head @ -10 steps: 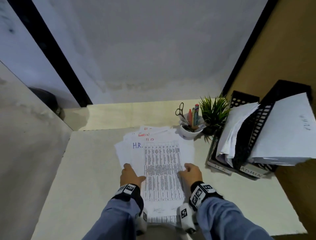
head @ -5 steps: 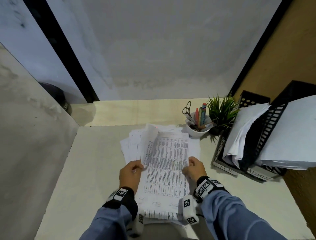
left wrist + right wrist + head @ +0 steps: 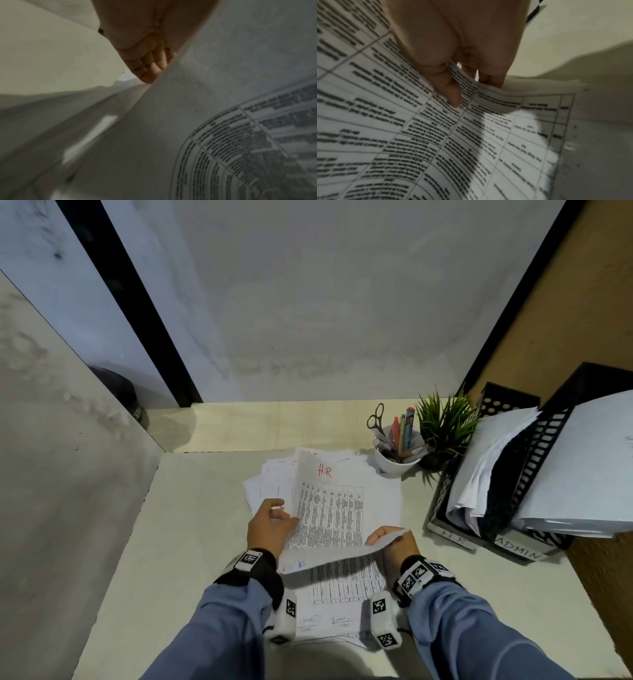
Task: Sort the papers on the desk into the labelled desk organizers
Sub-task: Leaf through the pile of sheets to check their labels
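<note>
White printed sheets (image 3: 329, 515) lay fanned in a pile just left of the black desk organizers (image 3: 507, 501), and I judged the step in hand to be peeling the top tabulated page off it: my right hand (image 3: 394, 542) pinched that page's edge between thumb and fingers, while my left hand (image 3: 270, 525), fingers loosely spread, steadied the next sheet, marked H.R in red. The next move, as I judged it, called for checking the lifted page's label and carrying it right to the matching slot. Both organizer compartments, labelled H R and ADMIN, already held loose white papers.
</note>
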Tool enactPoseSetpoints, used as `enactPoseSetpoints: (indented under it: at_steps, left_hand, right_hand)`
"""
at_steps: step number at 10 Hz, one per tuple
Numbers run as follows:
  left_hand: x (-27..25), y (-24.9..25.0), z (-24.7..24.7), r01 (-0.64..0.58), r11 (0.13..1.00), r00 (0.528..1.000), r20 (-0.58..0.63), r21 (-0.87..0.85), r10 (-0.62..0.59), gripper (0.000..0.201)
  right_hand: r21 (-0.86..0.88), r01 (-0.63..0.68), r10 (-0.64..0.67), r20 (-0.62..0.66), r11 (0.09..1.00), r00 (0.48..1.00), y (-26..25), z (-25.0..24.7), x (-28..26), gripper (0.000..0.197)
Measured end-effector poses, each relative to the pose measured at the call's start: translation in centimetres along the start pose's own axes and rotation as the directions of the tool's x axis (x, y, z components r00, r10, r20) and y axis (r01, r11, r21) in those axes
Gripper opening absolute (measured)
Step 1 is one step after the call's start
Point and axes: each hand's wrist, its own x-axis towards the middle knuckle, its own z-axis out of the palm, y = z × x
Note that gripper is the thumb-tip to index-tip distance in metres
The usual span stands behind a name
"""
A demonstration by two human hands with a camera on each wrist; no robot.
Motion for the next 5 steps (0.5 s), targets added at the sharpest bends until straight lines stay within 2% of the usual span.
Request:
enactPoseSetpoints:
  at_steps: [1,2,3,4,5]
  left_hand:
    - [-0.1,0.2,0.1,-0.089,0.979,0.994,0.082,0.184,0.075,0.027]
    - [-0.6,0.0,0.0,-0.034,0.997,0.995,0.101,0.072,0.027,0.027]
    - [-0.9,-0.7,0.0,0.099,0.971,0.991,0.114,-0.217,-0.075,0.050]
    - [-1.4,-0.6,-0.2,0.190,0.935,0.973,0.187,-0.299,-0.138,0.049]
    - [-2.0,-0.2,-0.5,0.240,0.930,0.948,0.273,-0.279,-0.163,0.045]
  right_hand:
    - [-0.003,-0.029,0.029,-0.032,1.000,0.999,-0.6,0.2,-0.3,0.033]
    - [0.039,-0.023,0.026,-0.082,0.999,0.996,-1.0,-0.2,-0.7,0.033]
    - [0.094,0.008,0.004,-0.119,0.996,0.993,-1.0,-0.9,-0.7,0.034]
    - [0.149,0.004,0.019,-0.151,0.989,0.988,-1.2,-1.3,-0.5,0.030]
    - [0.153,0.017,0.006,-0.146,0.988,0.989,-1.1,-0.7,-0.4,0.028]
